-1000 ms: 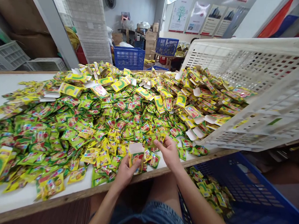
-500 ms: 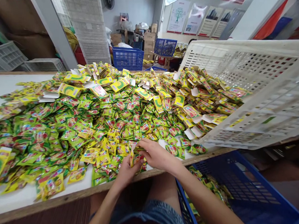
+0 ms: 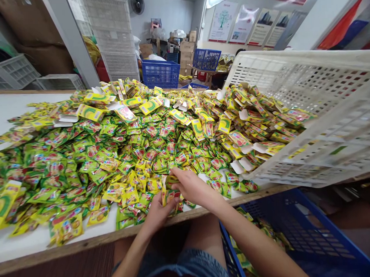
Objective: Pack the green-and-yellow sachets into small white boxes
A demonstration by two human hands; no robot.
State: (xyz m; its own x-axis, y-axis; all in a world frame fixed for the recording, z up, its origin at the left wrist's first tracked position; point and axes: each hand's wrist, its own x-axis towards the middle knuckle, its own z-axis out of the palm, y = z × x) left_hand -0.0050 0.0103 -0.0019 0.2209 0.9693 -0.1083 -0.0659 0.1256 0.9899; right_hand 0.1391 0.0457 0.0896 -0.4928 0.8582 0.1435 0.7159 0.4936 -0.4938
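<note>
Near the front edge of the table, my left hand (image 3: 160, 211) is closed around a small yellow carton (image 3: 164, 196) standing roughly upright. Over its top, my right hand (image 3: 191, 187) pinches a small green packet (image 3: 171, 180), partly hidden by the fingers. Whether the packet is inside the carton's mouth I cannot tell. Around both hands spreads a large heap of green packets (image 3: 60, 164) with watermelon pictures. Some yellow packets (image 3: 129, 196) with pineapple pictures lie just left of my hands. Several yellow cartons with open white flaps (image 3: 90, 113) rest on the heap.
A white plastic crate (image 3: 292, 74) lies tipped on its side at the right, with many filled-looking cartons (image 3: 258, 123) spilling from it. Below the wooden table edge (image 3: 85, 243), a blue crate (image 3: 324, 230) holds more packets beside my legs. Blue baskets (image 3: 160, 73) stand behind the table.
The view has shifted slightly, so the scene sits a little further right. Both hands stay at the carton, with only small finger movements.
</note>
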